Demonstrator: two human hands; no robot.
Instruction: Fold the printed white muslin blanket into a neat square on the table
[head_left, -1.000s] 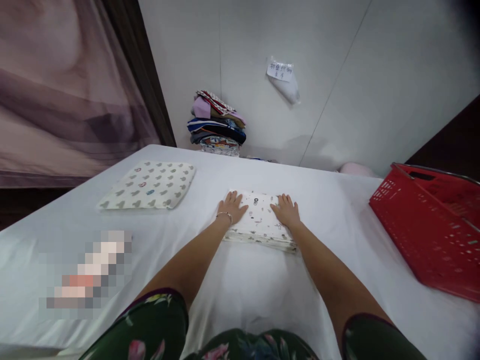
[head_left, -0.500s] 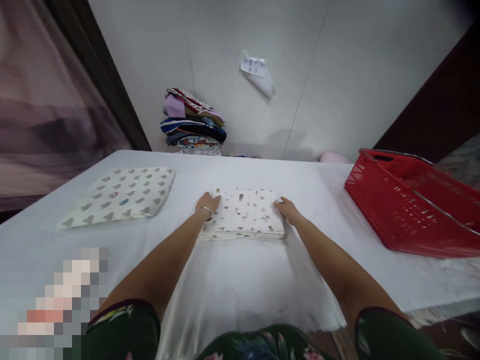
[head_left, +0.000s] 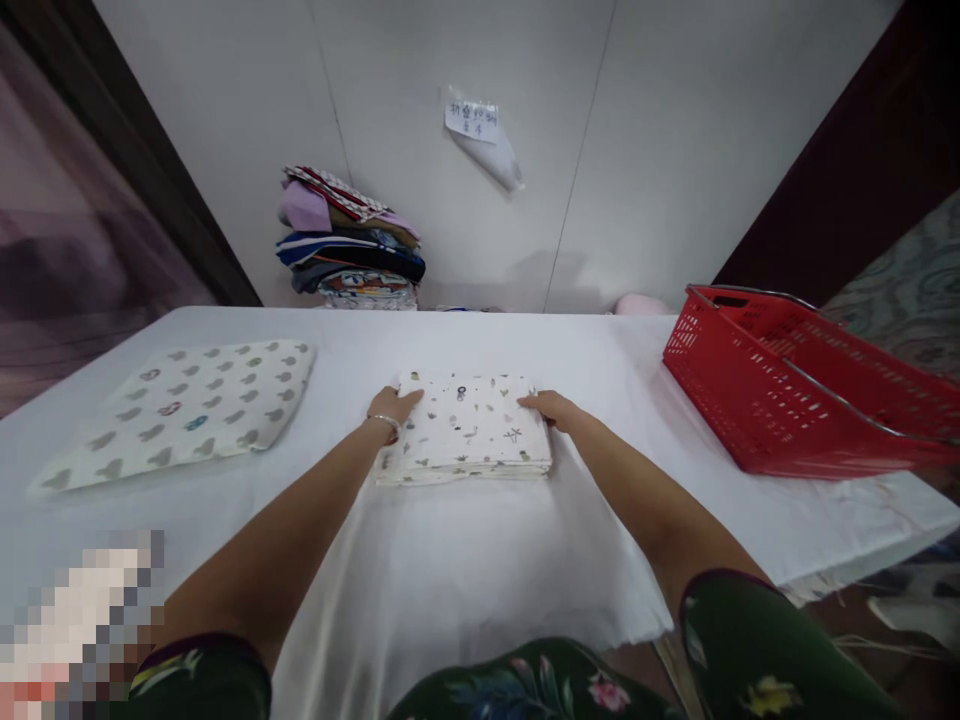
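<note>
A folded white cloth (head_left: 469,425) with small scattered prints lies in several layers near the middle of the white-covered table (head_left: 480,540). My left hand (head_left: 393,406) grips its left edge, thumb on top and the other fingers mostly hidden at the side; a bracelet circles that wrist. At the right edge, my right hand (head_left: 553,408) holds the same cloth, thumb over the top layer and fingertips out of sight below. Further left, a flat cream cloth (head_left: 214,400) with grey mouse-head shapes lies spread out, touched by neither hand.
A red plastic basket (head_left: 787,400) with metal handles stands on the table's right side. Behind the far edge rises a stack of folded clothes (head_left: 349,240) against the wall. A paper note (head_left: 480,125) hangs there. A blurred-out patch covers the lower left corner.
My view has shifted slightly to the right, so most things sit further left in it. My right thumb reaches further over the cloth's edge. The folded cloth looks otherwise the same.
</note>
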